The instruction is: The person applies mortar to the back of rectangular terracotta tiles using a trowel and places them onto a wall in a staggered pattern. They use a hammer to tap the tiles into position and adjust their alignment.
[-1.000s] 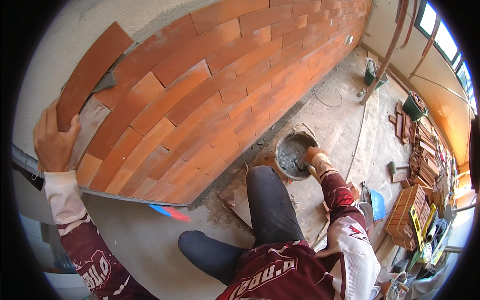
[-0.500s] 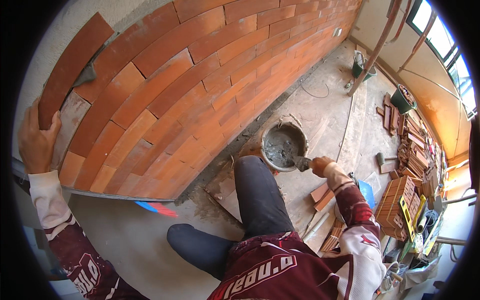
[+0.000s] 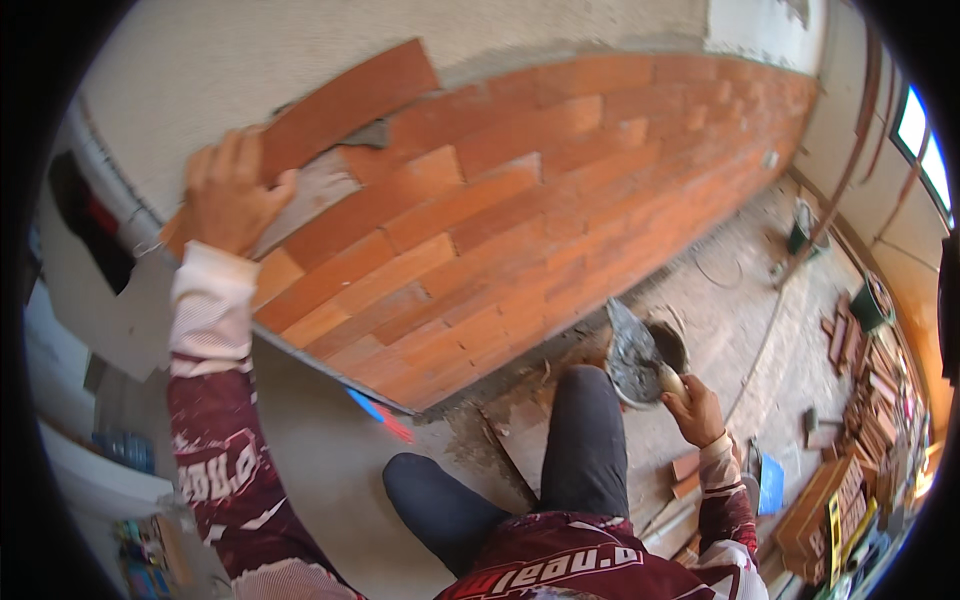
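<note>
My left hand [image 3: 230, 195] is closed on the near end of a reddish-brown brick tile [image 3: 350, 105], fingers over its top and thumb below. That tile lies tilted against the wall, along the top of the laid brick facing [image 3: 480, 240]. A dab of grey mortar [image 3: 370, 133] shows beneath it. In my right hand [image 3: 695, 410] is the handle of a trowel [image 3: 632, 350], its blade coated grey and raised over a mortar bucket [image 3: 680, 335]. The blade covers much of the bucket's opening.
Loose bricks [image 3: 875, 400] and a stacked brick pile [image 3: 815, 510] lie along the right side. A green bucket [image 3: 872, 303] and poles [image 3: 850, 160] stand farther back. Near the wall's lower corner is a blue and red brush [image 3: 380, 412]. A mallet [image 3: 820, 430] rests by the bricks.
The view has swung toward the left part of the wall. The trowel has come up out of the bucket, its blade now showing broadside. My left hand stays on the tile.
</note>
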Tool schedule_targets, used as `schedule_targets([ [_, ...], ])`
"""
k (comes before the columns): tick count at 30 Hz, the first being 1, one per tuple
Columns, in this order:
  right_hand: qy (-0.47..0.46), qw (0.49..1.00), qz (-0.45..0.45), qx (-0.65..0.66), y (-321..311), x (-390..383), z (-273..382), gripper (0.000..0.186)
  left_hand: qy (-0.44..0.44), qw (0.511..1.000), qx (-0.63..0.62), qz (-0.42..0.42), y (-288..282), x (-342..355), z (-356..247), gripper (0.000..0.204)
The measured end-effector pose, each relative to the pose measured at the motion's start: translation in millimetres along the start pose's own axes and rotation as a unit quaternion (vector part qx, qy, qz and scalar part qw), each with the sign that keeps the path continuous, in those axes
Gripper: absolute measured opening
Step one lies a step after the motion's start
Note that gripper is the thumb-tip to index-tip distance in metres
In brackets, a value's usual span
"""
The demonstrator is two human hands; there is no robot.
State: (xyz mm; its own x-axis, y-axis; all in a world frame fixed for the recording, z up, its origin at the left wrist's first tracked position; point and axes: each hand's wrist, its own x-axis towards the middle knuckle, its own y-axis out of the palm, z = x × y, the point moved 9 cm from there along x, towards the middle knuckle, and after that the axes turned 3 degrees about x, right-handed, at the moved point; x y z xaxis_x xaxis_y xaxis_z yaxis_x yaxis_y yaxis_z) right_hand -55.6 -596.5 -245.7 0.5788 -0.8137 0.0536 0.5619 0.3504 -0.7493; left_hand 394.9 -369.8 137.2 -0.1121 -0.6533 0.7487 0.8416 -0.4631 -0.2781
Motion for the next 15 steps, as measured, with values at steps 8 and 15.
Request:
schedule_targets([
  [8, -0.316, 0.932, 0.016, 0.177, -47.9, 43.1, 298.3, 0.036, -0.014, 0.999, -0.033, -0.006, -11.9, -2.1, 12.5, 0.052],
  [15, -0.43, 0.897, -0.009, 0.097, -69.1, 58.7, 381.9, 0.029, -0.011, 0.998, -0.051, -0.032, -6.5, 0.8, 2.9, 0.04],
])
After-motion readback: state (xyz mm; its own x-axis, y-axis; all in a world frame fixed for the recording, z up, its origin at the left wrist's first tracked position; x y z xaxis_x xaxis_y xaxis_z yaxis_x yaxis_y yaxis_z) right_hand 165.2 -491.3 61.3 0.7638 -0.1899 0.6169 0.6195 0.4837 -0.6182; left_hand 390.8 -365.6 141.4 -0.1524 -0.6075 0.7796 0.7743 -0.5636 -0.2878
